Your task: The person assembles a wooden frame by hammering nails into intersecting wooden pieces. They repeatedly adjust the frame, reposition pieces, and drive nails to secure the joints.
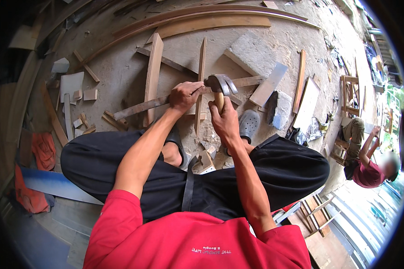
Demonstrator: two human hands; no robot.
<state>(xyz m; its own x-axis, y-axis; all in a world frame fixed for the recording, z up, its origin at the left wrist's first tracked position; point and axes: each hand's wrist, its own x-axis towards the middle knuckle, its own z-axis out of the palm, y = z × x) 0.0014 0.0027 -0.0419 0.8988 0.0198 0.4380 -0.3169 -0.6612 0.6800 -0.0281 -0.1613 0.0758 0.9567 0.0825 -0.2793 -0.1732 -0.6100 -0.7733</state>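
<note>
My right hand [224, 117] is wrapped round the wooden handle of a claw hammer [219, 85], gripping it close below the metal head. The head sits just right of my left hand [185, 96], whose fingers are pinched together over a wooden strip [141, 108]. Whatever is between those fingertips is too small to make out. This strip lies slantwise across two upright-running boards, a wider plank [153, 76] on the left and a thinner slat [200, 80] in the middle. Part of the strip is hidden under my left hand.
A concrete slab [251, 53] and a pale flat board [269, 84] lie beyond the hammer. A broken white block [280, 110] rests to the right. Long planks [211, 22] stretch along the far side, with wood offcuts [90, 94] at left. Another person [368, 166] sits far right.
</note>
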